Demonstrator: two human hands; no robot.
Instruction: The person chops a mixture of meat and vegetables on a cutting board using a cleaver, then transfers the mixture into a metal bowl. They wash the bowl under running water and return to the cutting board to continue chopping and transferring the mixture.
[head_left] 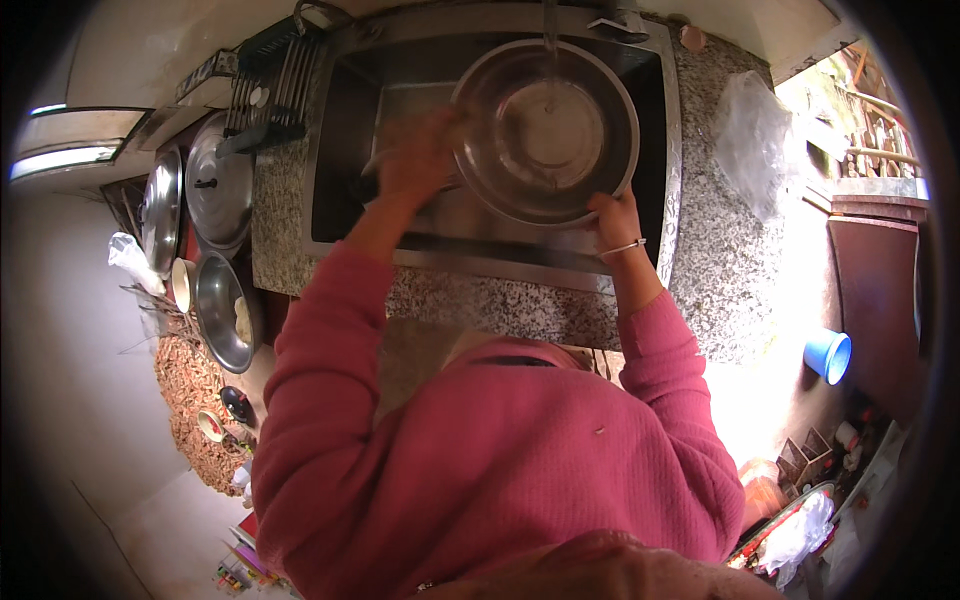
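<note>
A wide metal basin [497, 178] is held over the right part of the sink [337, 180], tilted a little. My right hand [615, 218] grips its lower right rim, thumb on the edge; the other fingers are mostly hidden behind it. A thin stream of water [551, 35] falls into the basin from above. My left hand [420, 150] is at the basin's left rim, over the sink. Motion smears its fingers, so neither their pose nor any contact with the rim can be made out.
Left of the sink stands a dark rack [268, 95]. Beyond the counter's left edge are a large pot lid [220, 180] and a metal bowl [225, 310]. A clear plastic bag [750, 140] lies on the granite counter [700, 250] at right. A blue bucket [827, 356] is farther right.
</note>
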